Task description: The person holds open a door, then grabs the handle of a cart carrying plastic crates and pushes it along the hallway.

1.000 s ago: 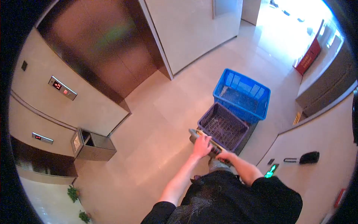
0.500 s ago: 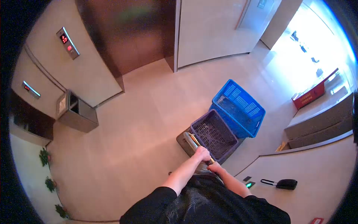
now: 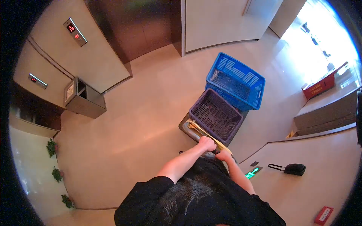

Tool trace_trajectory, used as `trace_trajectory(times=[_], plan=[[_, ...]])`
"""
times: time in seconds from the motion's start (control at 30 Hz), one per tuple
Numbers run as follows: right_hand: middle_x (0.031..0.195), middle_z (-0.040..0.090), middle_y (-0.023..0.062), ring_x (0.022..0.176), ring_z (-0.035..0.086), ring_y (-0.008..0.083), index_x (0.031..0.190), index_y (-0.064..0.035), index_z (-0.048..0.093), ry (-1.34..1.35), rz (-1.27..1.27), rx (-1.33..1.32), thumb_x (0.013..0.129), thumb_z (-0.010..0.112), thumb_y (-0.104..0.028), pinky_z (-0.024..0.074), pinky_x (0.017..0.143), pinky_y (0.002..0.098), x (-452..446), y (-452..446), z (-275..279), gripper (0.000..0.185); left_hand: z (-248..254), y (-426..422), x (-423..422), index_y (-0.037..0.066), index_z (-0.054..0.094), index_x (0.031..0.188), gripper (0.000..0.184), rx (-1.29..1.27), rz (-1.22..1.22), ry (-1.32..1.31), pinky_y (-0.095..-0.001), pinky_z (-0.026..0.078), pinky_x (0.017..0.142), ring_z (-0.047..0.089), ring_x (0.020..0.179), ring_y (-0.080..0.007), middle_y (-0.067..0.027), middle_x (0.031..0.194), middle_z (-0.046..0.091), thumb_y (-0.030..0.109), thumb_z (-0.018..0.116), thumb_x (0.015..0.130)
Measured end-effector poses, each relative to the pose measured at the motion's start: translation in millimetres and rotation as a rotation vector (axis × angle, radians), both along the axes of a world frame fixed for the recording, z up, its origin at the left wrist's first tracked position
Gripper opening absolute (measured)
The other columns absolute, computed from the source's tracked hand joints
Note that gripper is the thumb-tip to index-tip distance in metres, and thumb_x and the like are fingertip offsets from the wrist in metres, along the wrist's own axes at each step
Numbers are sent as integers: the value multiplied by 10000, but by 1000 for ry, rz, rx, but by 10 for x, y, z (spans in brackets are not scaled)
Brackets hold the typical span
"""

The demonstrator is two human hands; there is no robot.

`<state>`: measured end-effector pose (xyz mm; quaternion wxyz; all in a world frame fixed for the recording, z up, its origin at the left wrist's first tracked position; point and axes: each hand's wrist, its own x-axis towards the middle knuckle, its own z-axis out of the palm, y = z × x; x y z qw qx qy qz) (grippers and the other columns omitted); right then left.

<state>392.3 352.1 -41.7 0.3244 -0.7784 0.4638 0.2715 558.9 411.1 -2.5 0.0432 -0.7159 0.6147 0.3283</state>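
My left hand (image 3: 206, 143) is closed around the handle (image 3: 193, 130) of a platform trolley (image 3: 183, 126). Close beside it, my right hand (image 3: 224, 154) grips the same handle farther right. A yellowish strip (image 3: 218, 144) runs along the handle; what it is made of I cannot tell. On the trolley sits a dark purple perforated plastic crate (image 3: 215, 113), just beyond my hands. Past it stands a blue plastic crate (image 3: 237, 81), wider and touching the purple one. Both crates look open at the top. The trolley's wheels are hidden.
Brown elevator doors (image 3: 147, 34) and a panel with red digits (image 3: 75, 32) are ahead. A metal trash bin (image 3: 86, 100) stands left by the wall. Potted plants (image 3: 56, 174) line the lower left. On the right are a lit green sign (image 3: 253, 173) and a red board (image 3: 318, 88).
The trolley and both crates sit higher in view and have turned slightly. The elevator wall and trash bin have shifted right and up. Both hands keep hold of the handle.
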Motion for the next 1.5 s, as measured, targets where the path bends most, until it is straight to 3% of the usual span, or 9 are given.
trace_trajectory(times=[0.17, 0.27, 0.4, 0.53, 0.8, 1.0, 1.23, 1.5], plan=[[904, 664, 226, 886, 645, 358, 879, 7, 689, -105, 145, -148, 606, 632, -350, 507, 806, 414, -583, -248, -4, 453, 88, -98, -624, 37, 697, 987, 501, 38, 122, 18, -384, 474, 865, 629, 1005, -281, -165, 1040, 663, 395, 373, 858], [904, 656, 244, 885, 643, 363, 869, 21, 673, -49, 161, -99, 578, 672, -328, 510, 796, 422, -663, -278, 85, 454, 5, -82, -795, 28, 697, 982, 499, 75, 196, 41, -381, 473, 864, 629, 1004, -284, -170, 1045, 661, 389, 376, 855], [845, 670, 190, 832, 652, 336, 819, -51, 691, -107, 283, -152, 594, 685, -348, 509, 767, 427, -1087, -544, -144, 372, -119, -196, -1239, 35, 701, 950, 483, 54, 234, 45, -392, 476, 848, 637, 979, -287, -164, 1014, 669, 361, 355, 863], [826, 671, 172, 827, 649, 324, 795, -55, 684, -107, 319, -111, 608, 697, -364, 511, 767, 418, -1293, -762, -114, 361, -189, -305, -1533, 36, 699, 955, 487, 37, 340, 57, -393, 476, 846, 633, 987, -285, -161, 1021, 667, 360, 343, 875], [842, 668, 197, 834, 647, 349, 792, -57, 694, -208, 469, -134, 622, 648, -366, 519, 782, 435, -1530, -1093, -80, 355, -372, -527, -1927, 41, 687, 1019, 470, 124, 508, 32, -376, 485, 843, 637, 990, -278, -158, 1061, 657, 352, 373, 858], [836, 670, 194, 825, 650, 344, 774, -56, 698, -152, 529, -127, 625, 639, -344, 519, 774, 433, -1281, -1183, 92, 330, -408, -542, -1792, 34, 696, 977, 472, 139, 610, 55, -382, 480, 847, 638, 974, -292, -163, 1013, 668, 357, 373, 859], [779, 664, 187, 776, 653, 350, 741, -68, 695, -186, 591, -146, 637, 625, -346, 524, 724, 445, -1284, -1411, -215, 305, -295, -637, -1873, 26, 699, 944, 465, 148, 702, 89, -399, 479, 849, 635, 962, -310, -168, 986, 671, 346, 370, 872], [748, 656, 197, 737, 652, 352, 685, -42, 680, -221, 670, -157, 651, 589, -332, 523, 692, 448, -1290, -1620, -368, 306, -927, -736, -1998, 19, 696, 841, 448, 0, 639, 60, -449, 499, 805, 647, 867, -356, -193, 921, 670, 303, 352, 885]])
